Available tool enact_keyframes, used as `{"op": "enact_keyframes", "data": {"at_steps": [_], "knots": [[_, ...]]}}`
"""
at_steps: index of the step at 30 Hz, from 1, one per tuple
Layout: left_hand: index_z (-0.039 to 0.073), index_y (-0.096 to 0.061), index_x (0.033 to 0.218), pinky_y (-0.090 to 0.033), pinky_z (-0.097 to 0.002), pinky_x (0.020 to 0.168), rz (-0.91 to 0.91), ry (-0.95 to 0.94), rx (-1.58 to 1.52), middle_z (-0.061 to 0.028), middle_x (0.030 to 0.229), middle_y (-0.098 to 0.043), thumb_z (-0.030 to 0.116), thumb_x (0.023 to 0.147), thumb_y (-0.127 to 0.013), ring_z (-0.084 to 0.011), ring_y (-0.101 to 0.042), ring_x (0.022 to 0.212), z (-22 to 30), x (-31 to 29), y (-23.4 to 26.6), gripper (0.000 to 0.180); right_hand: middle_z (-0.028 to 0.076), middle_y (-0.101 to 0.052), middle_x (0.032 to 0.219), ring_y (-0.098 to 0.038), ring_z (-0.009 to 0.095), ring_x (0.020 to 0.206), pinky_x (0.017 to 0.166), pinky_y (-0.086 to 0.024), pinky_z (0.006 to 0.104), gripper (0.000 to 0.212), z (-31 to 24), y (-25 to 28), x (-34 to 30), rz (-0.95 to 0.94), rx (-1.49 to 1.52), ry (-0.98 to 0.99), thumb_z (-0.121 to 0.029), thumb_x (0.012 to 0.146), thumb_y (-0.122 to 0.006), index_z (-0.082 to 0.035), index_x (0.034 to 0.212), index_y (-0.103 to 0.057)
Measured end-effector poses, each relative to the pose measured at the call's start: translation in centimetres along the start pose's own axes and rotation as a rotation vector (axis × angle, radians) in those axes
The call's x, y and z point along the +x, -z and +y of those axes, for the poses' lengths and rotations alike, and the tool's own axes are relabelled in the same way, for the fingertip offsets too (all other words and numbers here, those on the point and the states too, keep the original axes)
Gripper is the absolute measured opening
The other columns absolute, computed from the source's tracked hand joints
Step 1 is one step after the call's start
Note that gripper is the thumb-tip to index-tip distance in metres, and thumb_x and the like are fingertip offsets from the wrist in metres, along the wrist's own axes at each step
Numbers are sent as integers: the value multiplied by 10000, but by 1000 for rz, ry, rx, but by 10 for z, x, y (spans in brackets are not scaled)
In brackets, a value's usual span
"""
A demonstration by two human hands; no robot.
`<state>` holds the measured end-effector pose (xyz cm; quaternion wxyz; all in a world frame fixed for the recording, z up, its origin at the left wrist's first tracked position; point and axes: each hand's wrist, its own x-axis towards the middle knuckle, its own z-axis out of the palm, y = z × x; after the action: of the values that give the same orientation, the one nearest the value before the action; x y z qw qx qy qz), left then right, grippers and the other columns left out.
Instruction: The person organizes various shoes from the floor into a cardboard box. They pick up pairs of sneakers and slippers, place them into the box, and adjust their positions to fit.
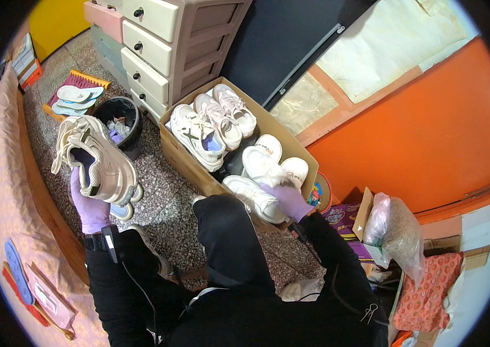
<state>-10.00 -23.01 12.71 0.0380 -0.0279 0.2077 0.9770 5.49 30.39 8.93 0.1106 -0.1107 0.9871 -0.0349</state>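
Observation:
My left hand (90, 209), in a purple glove, is closed around a white sneaker (112, 173) with loose cream laces, held up over the floor. Also gloved in purple, my right hand (291, 200) reaches into the near right end of a cardboard box (182, 160). Its fingers close on a whitish, grey-smudged piece that looks like cloth (274, 180). Under those fingers lies a white sneaker (251, 195). White slippers (295, 170) lie beside it. Toward the box's far left end stand a white sneaker (194, 134) and a pair of pinkish-white sneakers (217, 120).
A black waste bin (135, 132) with crumpled scraps stands left of the box. Behind it, pale insoles (74, 99) lie on a maroon rack. A drawer cabinet (184, 63) rises beyond. The bed (8, 191) borders the left; bags and cartons (401, 231) crowd the right.

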Motion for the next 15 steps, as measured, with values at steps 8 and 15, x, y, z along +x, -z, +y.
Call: {"op": "enact_keyframes", "data": {"at_steps": [8, 15], "knots": [[11, -528, 1299, -449, -451, 1031, 36, -17, 88, -158, 1239, -609, 251, 1025, -418, -287, -566, 1173, -6, 0, -7, 380, 178, -682, 1001, -667, 321, 892, 770, -518, 388, 540, 7, -19, 0, 19, 318, -116, 5, 887, -480, -270, 1341, -577], [43, -566, 1275, -475, -410, 1007, 136, 1, -43, -104, 1218, -636, 256, 953, -537, -258, -613, 1114, -7, -7, -22, 388, 146, -694, 1083, -649, 334, 1017, 892, -500, 427, 367, -35, 77, 39, -233, 5, -189, -293, 922, -521, -192, 1253, -644]]}}
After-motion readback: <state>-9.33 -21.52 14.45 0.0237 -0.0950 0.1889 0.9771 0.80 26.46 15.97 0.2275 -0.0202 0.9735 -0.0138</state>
